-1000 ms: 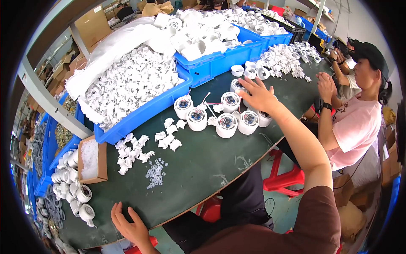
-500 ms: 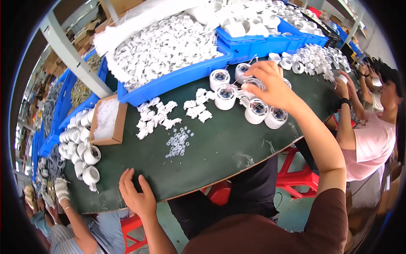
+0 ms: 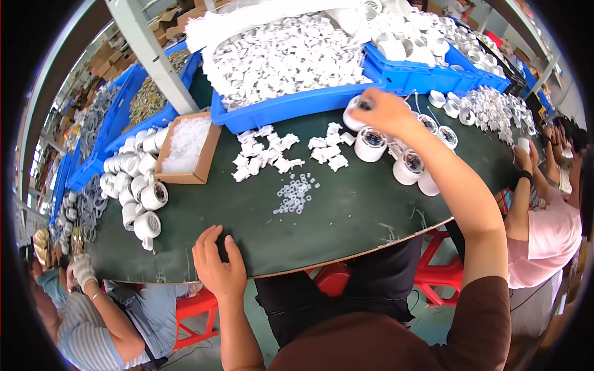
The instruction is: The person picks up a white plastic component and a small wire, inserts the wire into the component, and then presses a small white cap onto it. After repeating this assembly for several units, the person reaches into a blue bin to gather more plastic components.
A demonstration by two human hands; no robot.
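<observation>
Housing, round and white, stands leftmost in its cluster, at the fingertips of the right hand — whether that grip is closed, cannot tell. The left hand, open, rests well apart — near the surface edge.

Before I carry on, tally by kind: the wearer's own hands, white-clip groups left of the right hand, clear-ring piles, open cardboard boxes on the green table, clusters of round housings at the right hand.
Hands: 2 (left hand, right hand)
White-clip groups: 2
Clear-ring pile: 1
Open cardboard box: 1
Housing cluster: 1
Total: 7
</observation>
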